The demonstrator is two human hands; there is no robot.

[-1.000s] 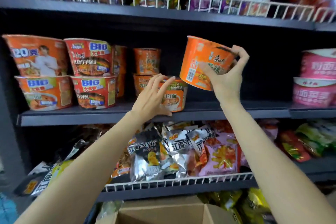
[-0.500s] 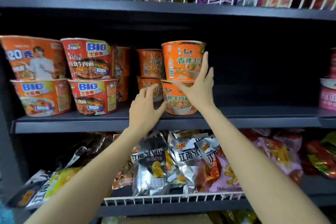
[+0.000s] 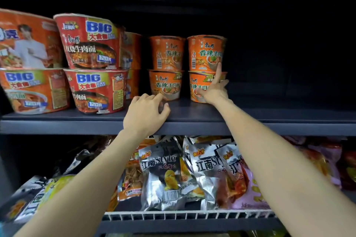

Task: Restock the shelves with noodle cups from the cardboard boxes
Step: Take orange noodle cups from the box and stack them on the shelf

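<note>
Middle shelf (image 3: 250, 115): four orange noodle cups in two stacks of two. Right hand (image 3: 212, 92) lies against the right stack; fingers straight and spread, index tip on the upper right cup (image 3: 205, 52), palm covering part of the lower right cup (image 3: 196, 84) (label partly hidden). Left hand (image 3: 145, 114) rests at the shelf edge just before the left stack (image 3: 165, 67), fingers curled, holding nothing; fingertips hidden under the knuckles. Big red bowls (image 3: 90, 63) to the left, the outermost cut off by the frame. Shelf interior to the right too dark to read. Snack bags (image 3: 169, 171) below, blurred.
</note>
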